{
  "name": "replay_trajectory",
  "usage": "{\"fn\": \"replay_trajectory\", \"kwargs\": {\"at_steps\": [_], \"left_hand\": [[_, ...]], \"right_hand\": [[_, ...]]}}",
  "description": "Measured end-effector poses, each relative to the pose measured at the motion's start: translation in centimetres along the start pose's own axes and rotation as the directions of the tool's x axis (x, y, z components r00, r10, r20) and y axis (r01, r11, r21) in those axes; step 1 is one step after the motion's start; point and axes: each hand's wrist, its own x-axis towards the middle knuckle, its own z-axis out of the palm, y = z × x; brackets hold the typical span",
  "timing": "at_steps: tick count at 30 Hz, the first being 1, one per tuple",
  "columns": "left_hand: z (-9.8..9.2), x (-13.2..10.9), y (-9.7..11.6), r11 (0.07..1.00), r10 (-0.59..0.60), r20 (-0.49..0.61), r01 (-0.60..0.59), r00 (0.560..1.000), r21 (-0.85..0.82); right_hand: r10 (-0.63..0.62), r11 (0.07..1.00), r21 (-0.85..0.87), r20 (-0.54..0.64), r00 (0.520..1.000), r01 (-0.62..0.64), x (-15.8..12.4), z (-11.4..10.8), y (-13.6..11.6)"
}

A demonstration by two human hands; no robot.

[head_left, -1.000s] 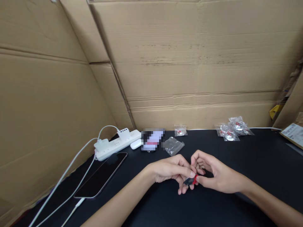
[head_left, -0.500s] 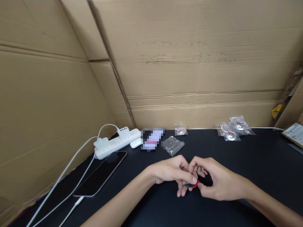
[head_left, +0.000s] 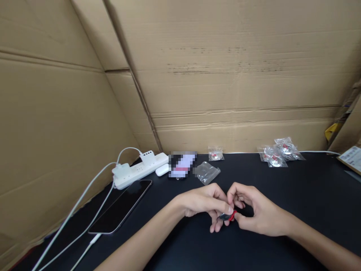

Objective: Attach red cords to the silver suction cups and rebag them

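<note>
Between thumb and fingers, my left hand grips a small, shiny dark-silver piece, mostly covered by those fingers. A red cord-like part sticks out of its right side. My right hand is closed in a pinch at that red part, thumb and fingertips close against it. Just beyond the hands lies a crumpled clear plastic bag. Farther back, clear packets hold silver discs with red parts, and one similar packet lies apart, left of them.
A white power strip with plugged-in chargers stands at left, beside a white case and a pixelated phone-like item. A dark-screened phone has a white cable. Cardboard walls enclose the black table. A labelled package lies far right.
The hands keep almost the same place. My right index finger has lifted a little, and slightly more of the shiny piece and red part shows between the hands.
</note>
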Motion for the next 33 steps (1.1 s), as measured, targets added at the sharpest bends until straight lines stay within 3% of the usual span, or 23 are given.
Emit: {"fn": "replay_trajectory", "kwargs": {"at_steps": [7, 18, 20, 22, 24, 25, 26, 27, 29, 30, 31, 33], "left_hand": [[-0.7, 0.1, -0.1, 1.0, -0.016, 0.039, 0.016, 0.999, -0.004], [-0.7, 0.0, 0.2, 1.0, 0.02, 0.05, -0.02, 0.999, -0.003], [-0.4, 0.0, 0.2, 0.999, 0.042, 0.016, -0.042, 0.999, 0.003], [-0.3, 0.0, 0.4, 0.996, 0.07, -0.118, -0.063, 0.991, 0.059], [-0.7, 0.0, 0.6, 0.982, 0.146, -0.347, -0.092, 0.926, 0.167], [-1.1, -0.1, 0.7, 0.963, 0.215, -0.471, -0.105, 0.856, 0.249], [-1.6, -0.1, 0.7, 0.933, 0.297, -0.573, -0.105, 0.764, 0.344], [-2.2, -0.2, 0.6, 0.883, 0.399, -0.652, -0.077, 0.645, 0.463], [-3.3, -0.4, 0.3, 0.675, 0.629, -0.653, 0.121, 0.421, 0.728], [-3.9, -0.4, 0.0, 0.555, 0.709, -0.614, 0.263, 0.347, 0.789], [-4.2, -0.4, -0.3, 0.443, 0.757, -0.568, 0.386, 0.323, 0.809], [-4.6, -0.4, -1.0, 0.272, 0.778, -0.521, 0.558, 0.352, 0.784]], "right_hand": [[-0.017, 0.995, -0.103, -0.006, 1.0, 0.016, 0.1, -0.2, -0.4], [0.01, 0.985, 0.17, -0.073, 0.997, 0.003, 0.3, -0.4, 1.0], [0.009, 0.973, 0.231, -0.088, 0.996, 0.012, 0.4, -0.6, 1.4], [0.011, 0.967, 0.255, -0.112, 0.994, 0.019, 0.5, -0.8, 1.7], [0.021, 0.967, 0.256, -0.137, 0.99, 0.015, 0.5, -1.1, 1.8], [0.027, 0.967, 0.255, -0.151, 0.988, 0.013, 0.6, -1.2, 1.9], [0.031, 0.966, 0.256, -0.164, 0.986, 0.012, 0.6, -1.3, 1.9], [0.033, 0.966, 0.259, -0.176, 0.984, 0.014, 0.7, -1.4, 1.9], [0.03, 0.965, 0.263, -0.197, 0.98, 0.023, 0.8, -1.5, 2.0], [0.03, 0.964, 0.263, -0.206, 0.978, 0.026, 0.8, -1.5, 2.1], [0.031, 0.965, 0.262, -0.211, 0.977, 0.026, 0.8, -1.6, 2.1], [0.031, 0.965, 0.261, -0.218, 0.975, 0.028, 0.9, -1.6, 2.2]]}}
